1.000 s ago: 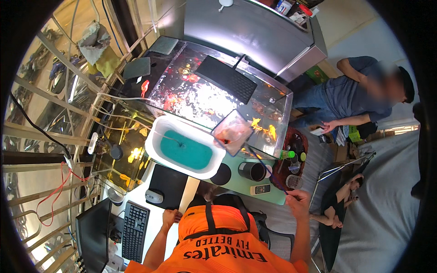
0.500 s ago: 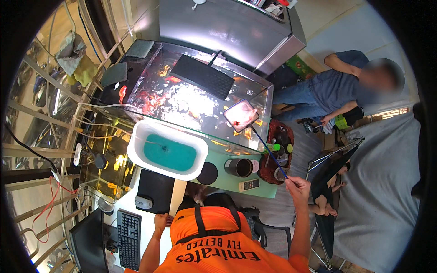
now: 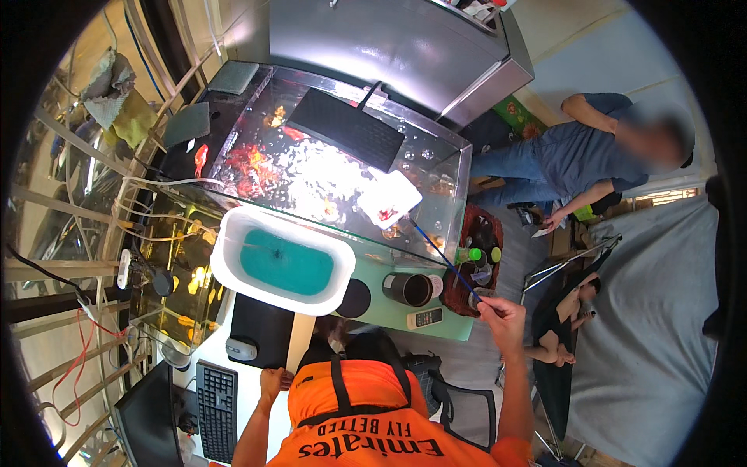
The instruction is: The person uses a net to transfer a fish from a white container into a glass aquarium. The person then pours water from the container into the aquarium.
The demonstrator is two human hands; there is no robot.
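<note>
My right hand is closed on the blue handle of a fish net. The net's pale, squarish head is over the right part of a large glass fish tank, with an orange-red fish showing in it. Strong glare whitens the mesh. Several red and orange fish swim in the tank under a black lamp. My left hand is closed at the white desk's edge, beside a wooden strip; what its fingers grip is hidden. A white tub of blue-green water stands between the tank and me.
A smaller tank of yellow fish stands left. A keyboard, a mouse and a monitor are on the desk. A black can and a remote lie right. One person stands beyond; another reclines.
The net has shifted left over the tank, farther under the bright light. My right hand has moved slightly left with it. My left hand stays at the desk edge.
</note>
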